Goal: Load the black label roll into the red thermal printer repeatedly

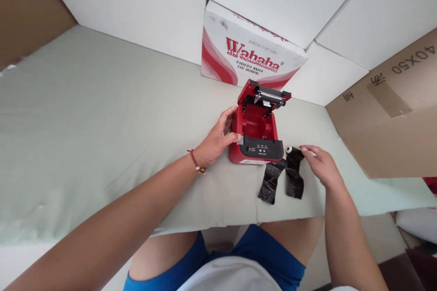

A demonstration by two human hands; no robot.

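With the red printer (pixel 258 125) as the centre of your clock, your left hand (pixel 214 142) is sitting at nine o'clock, its fingers clasping the printer's side: your thumb is resting on the front corner of the rim, while the others are curving along the outer wall. At four o'clock, your right hand (pixel 320 163) is pinching the near end of a small black roll (pixel 297 152) between thumb and index; the roll's white core (pixel 288 149) is facing the printer, and a loose length is trailing toward you. A crumpled black strip (pixel 272 183) is lying at five o'clock, just beside the printer's front edge.

The printer is standing upright on the pale green surface (pixel 136 113), its lid (pixel 264 93) tilting up at twelve o'clock and exposing the red bay. Behind it, a Wahaha carton (pixel 251 61) is standing before white boxes (pixel 143 4). A brown carton (pixel 385 141) is standing at three o'clock, and a brown panel (pixel 30 9) is rising at ten. Your blue shorts (pixel 273 254) are showing at six.

Your left forearm is stretching in from eight o'clock, a red bracelet (pixel 193 160) circling the wrist; your right forearm is angling up from five, its hand bending inward.
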